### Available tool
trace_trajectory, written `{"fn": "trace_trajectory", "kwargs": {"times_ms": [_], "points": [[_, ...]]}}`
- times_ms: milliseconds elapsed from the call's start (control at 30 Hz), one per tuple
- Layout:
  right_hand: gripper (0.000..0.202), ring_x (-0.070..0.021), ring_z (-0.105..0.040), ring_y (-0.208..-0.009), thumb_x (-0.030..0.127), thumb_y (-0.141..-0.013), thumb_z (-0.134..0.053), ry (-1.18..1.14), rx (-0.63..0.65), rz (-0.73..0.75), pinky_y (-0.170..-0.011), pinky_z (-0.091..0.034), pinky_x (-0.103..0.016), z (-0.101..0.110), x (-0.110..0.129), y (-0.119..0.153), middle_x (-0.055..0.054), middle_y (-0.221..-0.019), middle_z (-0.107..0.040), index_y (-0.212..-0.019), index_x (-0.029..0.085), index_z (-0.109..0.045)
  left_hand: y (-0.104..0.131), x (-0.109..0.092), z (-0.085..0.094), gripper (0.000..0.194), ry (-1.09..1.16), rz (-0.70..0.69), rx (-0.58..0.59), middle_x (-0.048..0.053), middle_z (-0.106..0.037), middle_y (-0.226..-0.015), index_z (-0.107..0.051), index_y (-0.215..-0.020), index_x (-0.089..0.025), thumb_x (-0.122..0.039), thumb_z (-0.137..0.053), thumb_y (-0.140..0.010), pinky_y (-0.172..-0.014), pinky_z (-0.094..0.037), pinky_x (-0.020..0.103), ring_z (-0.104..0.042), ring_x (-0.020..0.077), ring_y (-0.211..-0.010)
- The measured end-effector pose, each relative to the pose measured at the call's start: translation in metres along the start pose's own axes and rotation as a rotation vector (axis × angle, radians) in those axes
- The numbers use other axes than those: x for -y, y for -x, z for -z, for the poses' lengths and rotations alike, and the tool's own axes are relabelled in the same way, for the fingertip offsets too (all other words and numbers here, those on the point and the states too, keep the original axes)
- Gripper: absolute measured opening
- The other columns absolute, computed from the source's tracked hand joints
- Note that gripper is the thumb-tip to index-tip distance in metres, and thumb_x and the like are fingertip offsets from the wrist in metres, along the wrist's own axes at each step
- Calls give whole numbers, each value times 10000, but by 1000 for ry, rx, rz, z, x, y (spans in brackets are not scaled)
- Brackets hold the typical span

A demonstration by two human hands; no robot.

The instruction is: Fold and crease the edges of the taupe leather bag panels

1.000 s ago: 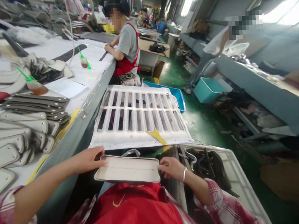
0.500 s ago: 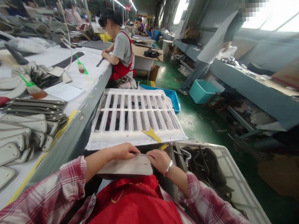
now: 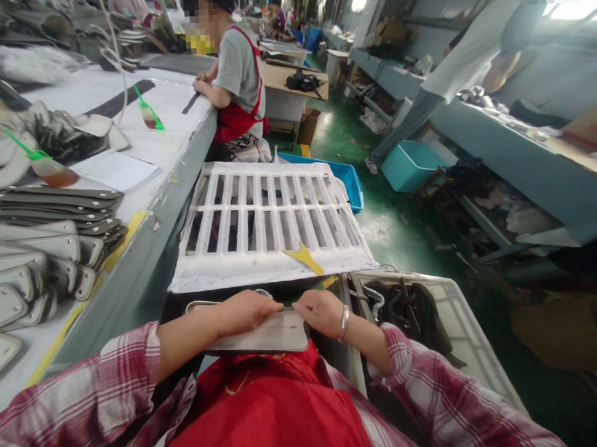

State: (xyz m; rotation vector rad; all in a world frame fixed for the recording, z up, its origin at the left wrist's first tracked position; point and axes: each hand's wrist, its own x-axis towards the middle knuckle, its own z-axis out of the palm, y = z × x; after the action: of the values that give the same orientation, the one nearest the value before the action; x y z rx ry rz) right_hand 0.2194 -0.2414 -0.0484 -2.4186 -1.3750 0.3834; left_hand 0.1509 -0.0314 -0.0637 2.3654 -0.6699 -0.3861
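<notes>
A pale beige, flat piece with a dark edge and rounded corners lies in front of my red apron. It looks like a bag part, but its exact kind does not show. My left hand is closed over its upper edge, fingers pointing right. My right hand, with a silver bracelet at the wrist, is pinched at the upper right of the same edge. The two sets of fingertips almost meet. Anything small between them is hidden.
Ahead stands a white slatted rack with a yellow forked piece on it. Stacked straps and glue bottles lie on the left table. A white bin holds dark parts at right. A co-worker sits ahead.
The thin pale line that stretched between my fingertips no longer shows. My left hand has turned slightly, and the beige piece's upper left edge is now visible. The standing person leans further right.
</notes>
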Motion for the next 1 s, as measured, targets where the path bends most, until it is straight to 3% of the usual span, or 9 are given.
{"fn": "trace_trajectory", "kwargs": {"times_ms": [133, 267, 433, 633, 1000], "points": [[217, -89, -521, -605, 272, -784, -551, -168, 75, -35, -572, -355, -185, 5, -11, -17, 4, -622, -584, -619, 154, -627, -2, 5, -4, 387, -196, -64, 43, 68, -604, -1135, -499, -1196, -189, -157, -409, -822, -859, -418, 272, -582, 193, -984], [141, -87, -505, -575, 289, -700, -630, -232, 201, -81, -528, -329, -188, 6, -18, -32, 27, -604, -580, -635, 164, -634, -3, 6, -3, 385, -254, -80, 56, 52, -607, -1129, -497, -1180, -196, -121, -408, -813, -855, -425, 251, -582, 170, -980], [180, -113, -530, -589, 298, -624, -673, -371, 347, -179, -526, -377, -200, 0, -26, -46, 19, -624, -597, -733, 156, -650, -1, 9, -6, 375, -306, -127, -9, 78, -614, -1094, -463, -1202, -180, -126, -409, -834, -811, -453, 244, -593, 164, -951], [368, -172, -595, -827, 325, -674, -622, -750, 507, -198, -764, -441, -247, -8, -27, -58, -32, -881, -667, -981, 127, -663, 10, 19, 4, 408, -379, -207, 59, 126, -572, -1163, -397, -1255, -120, -117, -383, -847, -860, -447, 273, -558, 184, -1024], [432, -188, -583, -916, 425, -762, -544, -688, 611, -118, -782, -426, -228, -15, -3, -86, -10, -964, -660, -1087, 152, -626, 48, 40, 31, 467, -295, -134, 189, 116, -450, -1312, -337, -1309, -135, -114, -339, -843, -957, -361, 252, -443, 166, -1177]]}}
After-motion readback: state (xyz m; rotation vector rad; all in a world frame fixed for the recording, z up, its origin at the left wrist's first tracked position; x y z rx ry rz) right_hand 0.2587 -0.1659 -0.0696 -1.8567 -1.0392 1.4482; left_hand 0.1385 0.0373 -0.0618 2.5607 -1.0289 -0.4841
